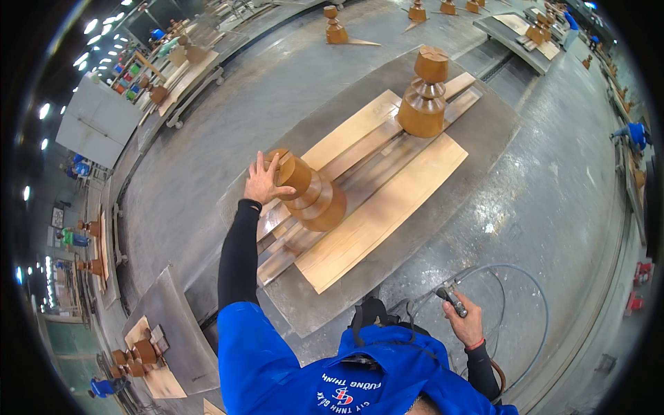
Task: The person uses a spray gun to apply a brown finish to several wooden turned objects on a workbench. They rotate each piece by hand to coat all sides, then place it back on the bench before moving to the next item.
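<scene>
My left hand (264, 181) lies against the upper block of a brown turned wooden pedestal (315, 200), thumb and fingers spread over its edge. That pedestal stands on wooden boards at the near left end of a grey work table (311, 311). In my right hand (467, 324), out past the table's near edge, is a spray gun (451, 301) with a metal body, partly covered by my fingers. A thin grey hose (543, 290) loops beside it. Toward the far end of the same table stands a second, similar pedestal (423, 100).
A wide pale board (387, 214) and narrower strips lie beneath the pedestals. More pedestals (336, 28) stand farther back. A side table (173, 318) at left holds other wooden pieces. Another table (512, 41) is at the far right. People in blue work along both sides.
</scene>
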`<act>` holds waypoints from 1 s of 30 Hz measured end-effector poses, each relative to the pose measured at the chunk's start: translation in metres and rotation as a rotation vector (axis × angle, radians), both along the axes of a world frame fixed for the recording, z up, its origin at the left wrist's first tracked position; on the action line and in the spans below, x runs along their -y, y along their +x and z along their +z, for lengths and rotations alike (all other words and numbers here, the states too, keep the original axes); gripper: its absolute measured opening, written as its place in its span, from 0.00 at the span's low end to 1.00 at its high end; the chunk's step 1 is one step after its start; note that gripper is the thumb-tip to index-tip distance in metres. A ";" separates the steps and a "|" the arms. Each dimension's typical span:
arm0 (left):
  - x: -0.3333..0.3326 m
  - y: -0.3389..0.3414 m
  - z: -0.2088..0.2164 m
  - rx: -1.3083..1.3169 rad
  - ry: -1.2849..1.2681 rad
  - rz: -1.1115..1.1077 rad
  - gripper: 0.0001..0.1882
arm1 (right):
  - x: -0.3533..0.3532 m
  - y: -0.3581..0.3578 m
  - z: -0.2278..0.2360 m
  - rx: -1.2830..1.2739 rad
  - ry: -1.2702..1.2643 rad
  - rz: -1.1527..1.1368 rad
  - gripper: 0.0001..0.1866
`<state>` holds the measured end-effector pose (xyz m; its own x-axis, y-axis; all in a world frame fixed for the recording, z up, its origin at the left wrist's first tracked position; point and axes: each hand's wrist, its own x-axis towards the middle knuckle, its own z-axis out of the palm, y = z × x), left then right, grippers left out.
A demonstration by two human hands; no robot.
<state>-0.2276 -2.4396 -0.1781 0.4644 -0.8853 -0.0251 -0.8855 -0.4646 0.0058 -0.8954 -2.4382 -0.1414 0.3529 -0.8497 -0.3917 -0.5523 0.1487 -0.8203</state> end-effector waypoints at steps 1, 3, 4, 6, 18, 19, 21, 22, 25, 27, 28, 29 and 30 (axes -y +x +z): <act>0.010 0.010 0.000 0.016 0.069 -0.039 0.70 | 0.004 0.009 0.001 -0.060 0.023 -0.004 0.28; 0.023 0.025 -0.003 -0.015 0.107 -0.125 0.72 | 0.015 0.037 0.000 0.054 0.020 -0.014 0.27; 0.027 0.029 -0.004 -0.065 0.076 -0.172 0.72 | 0.023 0.052 0.000 0.070 0.041 -0.033 0.26; 0.033 0.029 -0.007 -0.121 0.058 -0.166 0.68 | 0.041 0.072 0.005 0.161 0.005 0.033 0.25; 0.088 -0.029 -0.028 -0.008 -0.209 0.231 0.64 | 0.114 0.080 -0.020 0.151 -0.067 -0.025 0.27; 0.106 -0.034 -0.032 -0.001 -0.206 0.355 0.65 | 0.118 0.073 -0.022 0.133 -0.076 -0.047 0.27; 0.131 -0.053 -0.035 -0.033 -0.179 0.597 0.67 | 0.119 0.055 -0.023 0.100 0.010 -0.085 0.27; 0.145 -0.061 -0.033 -0.068 -0.171 0.712 0.68 | 0.119 0.050 -0.024 0.087 0.042 -0.103 0.27; 0.164 -0.062 -0.023 -0.166 -0.081 0.873 0.71 | 0.126 0.047 -0.024 0.026 0.099 -0.131 0.26; 0.164 -0.049 -0.017 -0.233 -0.046 0.867 0.72 | 0.127 0.051 -0.014 0.125 0.092 -0.126 0.26; 0.153 -0.037 -0.008 -0.423 -0.181 0.810 0.72 | 0.131 0.052 -0.005 0.103 0.118 -0.139 0.26; 0.135 -0.030 -0.006 -0.575 -0.371 0.871 0.70 | 0.132 0.051 0.007 0.293 0.082 -0.099 0.26; 0.107 -0.020 -0.004 -0.765 -0.507 0.966 0.69 | 0.129 0.049 0.022 0.426 0.071 -0.071 0.26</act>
<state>-0.2476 -2.5469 -0.1816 0.9237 -0.1996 -0.3270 0.0997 -0.6990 0.7081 -0.8465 -2.5672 -0.1192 0.4369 -0.8542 -0.2818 -0.1530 0.2381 -0.9591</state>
